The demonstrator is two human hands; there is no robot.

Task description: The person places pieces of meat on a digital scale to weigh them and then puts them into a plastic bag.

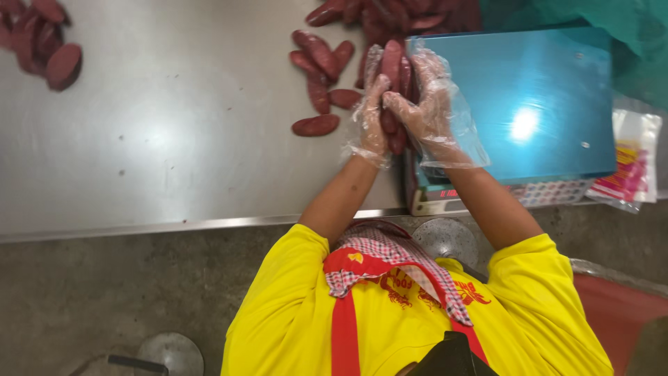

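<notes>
Both my hands wear clear plastic gloves and are pressed together over a bundle of dark red sausages (392,64), at the left edge of a scale. My left hand (371,120) cups the bundle from the left. From the right, my right hand (426,104) wraps around it, fingers curled over the top. The sausages stand roughly upright between my palms, their lower ends showing below my fingers. Several loose sausages (319,66) lie on the steel table (174,139) just left of my hands.
The scale has a shiny teal platform (536,97). A heap of sausages (390,14) lies beyond my hands and another (42,42) at the far left. Printed plastic bags (626,167) lie right of the scale. Round metal stools (167,354) stand on the floor below.
</notes>
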